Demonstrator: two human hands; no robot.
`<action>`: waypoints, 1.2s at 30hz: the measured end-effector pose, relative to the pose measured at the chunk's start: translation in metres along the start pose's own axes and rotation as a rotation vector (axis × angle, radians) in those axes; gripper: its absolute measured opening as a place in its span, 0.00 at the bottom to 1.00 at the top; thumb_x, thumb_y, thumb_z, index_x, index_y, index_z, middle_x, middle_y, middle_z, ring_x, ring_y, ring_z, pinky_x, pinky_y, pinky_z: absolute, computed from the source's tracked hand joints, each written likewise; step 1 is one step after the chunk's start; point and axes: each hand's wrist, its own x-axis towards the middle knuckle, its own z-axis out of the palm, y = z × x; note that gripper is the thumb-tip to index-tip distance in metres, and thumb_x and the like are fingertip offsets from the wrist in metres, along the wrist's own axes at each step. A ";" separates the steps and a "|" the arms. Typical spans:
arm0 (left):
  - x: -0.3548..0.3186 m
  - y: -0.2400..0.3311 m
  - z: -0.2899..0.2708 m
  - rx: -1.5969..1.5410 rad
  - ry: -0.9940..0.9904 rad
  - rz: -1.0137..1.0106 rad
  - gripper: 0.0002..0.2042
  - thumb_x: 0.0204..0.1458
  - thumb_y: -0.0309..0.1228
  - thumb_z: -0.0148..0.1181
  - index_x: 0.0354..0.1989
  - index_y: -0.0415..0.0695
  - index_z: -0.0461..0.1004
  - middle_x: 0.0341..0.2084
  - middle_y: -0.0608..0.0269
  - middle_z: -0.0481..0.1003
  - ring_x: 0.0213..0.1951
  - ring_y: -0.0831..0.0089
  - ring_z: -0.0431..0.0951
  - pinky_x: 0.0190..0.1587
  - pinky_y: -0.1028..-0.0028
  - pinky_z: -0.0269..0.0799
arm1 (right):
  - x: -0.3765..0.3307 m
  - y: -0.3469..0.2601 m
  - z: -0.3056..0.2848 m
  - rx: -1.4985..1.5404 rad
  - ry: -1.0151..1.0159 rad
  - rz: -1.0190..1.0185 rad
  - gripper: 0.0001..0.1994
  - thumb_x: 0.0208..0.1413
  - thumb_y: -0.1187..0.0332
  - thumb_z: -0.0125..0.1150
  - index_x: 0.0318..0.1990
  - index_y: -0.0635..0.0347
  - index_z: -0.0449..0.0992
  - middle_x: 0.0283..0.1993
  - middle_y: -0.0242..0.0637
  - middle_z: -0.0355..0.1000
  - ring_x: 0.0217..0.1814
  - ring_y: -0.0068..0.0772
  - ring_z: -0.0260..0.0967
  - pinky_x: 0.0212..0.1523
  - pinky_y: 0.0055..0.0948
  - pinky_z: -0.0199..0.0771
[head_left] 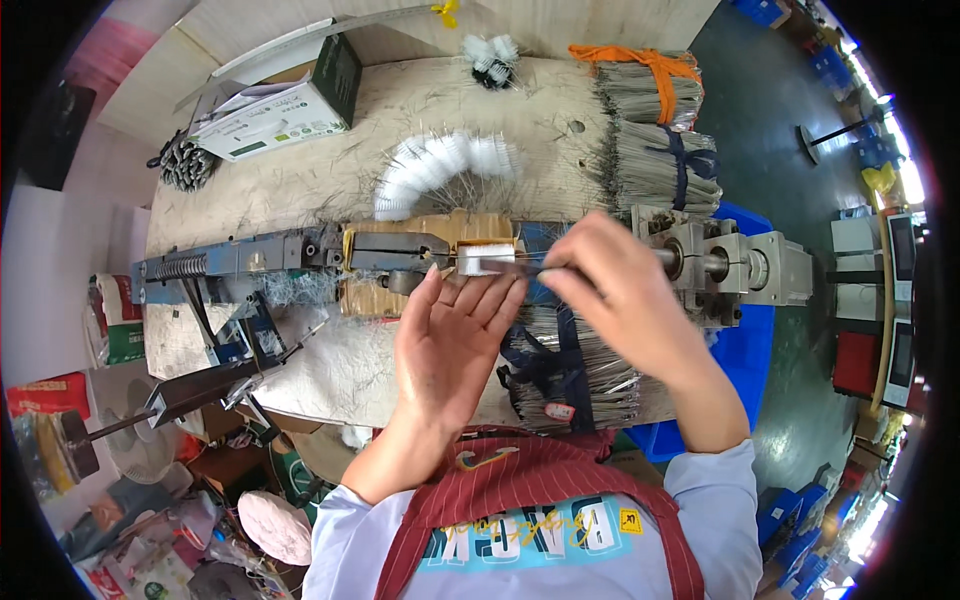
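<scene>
My left hand [448,335] is palm up with its fingers stretched out, fingertips just under a small bundle of white bristles [486,258] at the middle of a long metal bench machine [400,250]. From the right comes my right hand [612,285], slightly blurred, fingers closed on a dark flat tool [524,268]. The tool's far end lies against the lower side of the bristles. Beyond the machine, an arc of white brushes [440,165] with thin wire stems rests on the wooden bench.
Tied bundles of wire stems lie at the bench's far right [650,90] and beside my right arm [590,370]. A shaft with metal bearing blocks [715,262] ends the machine, over a blue bin [745,345]. A cardboard box [275,115] stands far left; a black lever arm [205,390] juts out near left.
</scene>
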 end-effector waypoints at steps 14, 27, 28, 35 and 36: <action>-0.007 0.000 0.021 0.223 0.144 0.027 0.30 0.65 0.47 0.42 0.63 0.31 0.53 0.65 0.41 0.55 0.69 0.53 0.53 0.72 0.56 0.47 | 0.003 -0.021 0.005 -0.293 -0.016 0.040 0.11 0.47 0.73 0.61 0.39 0.63 0.69 0.26 0.40 0.73 0.26 0.38 0.75 0.23 0.36 0.71; -0.008 0.000 0.018 0.480 0.082 -0.040 0.23 0.65 0.35 0.45 0.63 0.33 0.56 0.63 0.50 0.61 0.64 0.61 0.63 0.67 0.61 0.57 | 0.005 -0.022 0.011 -0.580 -0.132 -0.186 0.23 0.44 0.73 0.59 0.51 0.70 0.70 0.24 0.36 0.71 0.24 0.35 0.74 0.24 0.31 0.73; -0.007 -0.005 0.015 0.503 0.111 -0.024 0.22 0.65 0.33 0.45 0.63 0.33 0.56 0.62 0.50 0.61 0.64 0.61 0.63 0.67 0.61 0.58 | 0.005 -0.020 0.009 -0.566 -0.106 -0.211 0.23 0.44 0.73 0.59 0.51 0.70 0.70 0.24 0.36 0.71 0.24 0.34 0.74 0.24 0.31 0.74; -0.004 -0.049 -0.021 0.753 0.138 0.015 0.29 0.63 0.27 0.49 0.68 0.29 0.44 0.69 0.43 0.50 0.71 0.59 0.49 0.70 0.65 0.50 | -0.015 -0.028 -0.002 -0.263 -0.026 0.004 0.14 0.59 0.77 0.53 0.52 0.69 0.68 0.33 0.44 0.75 0.29 0.38 0.76 0.31 0.33 0.76; -0.018 -0.050 -0.019 0.798 0.188 0.031 0.29 0.63 0.26 0.49 0.68 0.29 0.46 0.69 0.43 0.50 0.71 0.59 0.49 0.70 0.66 0.49 | -0.020 -0.029 -0.001 -0.073 -0.086 0.120 0.14 0.61 0.77 0.52 0.53 0.69 0.67 0.35 0.44 0.75 0.29 0.37 0.76 0.32 0.32 0.75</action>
